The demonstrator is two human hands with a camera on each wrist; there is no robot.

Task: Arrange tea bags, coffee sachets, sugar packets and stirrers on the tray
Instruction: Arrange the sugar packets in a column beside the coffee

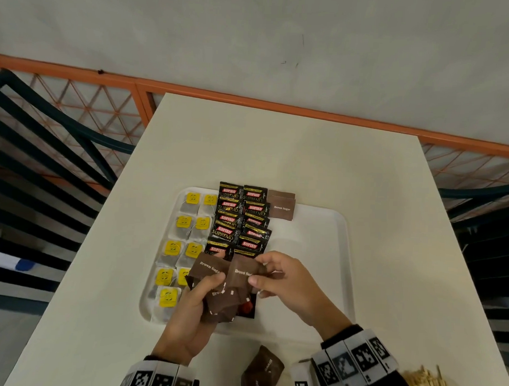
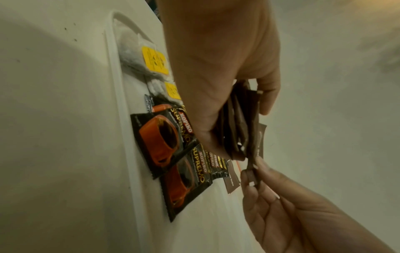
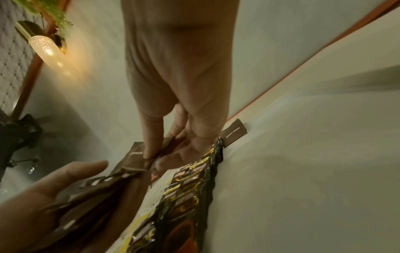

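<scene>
A white tray (image 1: 327,225) lies on the table, holding two columns of tea bags (image 1: 185,222) with yellow tags at its left and two columns of black coffee sachets (image 1: 240,218) in the middle. Two brown sugar packets (image 1: 282,207) lie at the tray's far edge. Above the tray's near part, my left hand (image 1: 196,301) grips a bundle of brown sugar packets (image 1: 222,305). My right hand (image 1: 276,277) pinches one packet (image 1: 242,272) at the top of that bundle. The wrist views show the same bundle (image 2: 240,123) and pinched packet (image 3: 135,160).
More brown sugar packets (image 1: 263,371) lie on the table near me, between my wrists. A pile of wooden stirrers (image 1: 425,384) sits at the near right corner. Dark chairs (image 1: 45,154) stand left and right of the table. An orange railing (image 1: 251,96) runs behind.
</scene>
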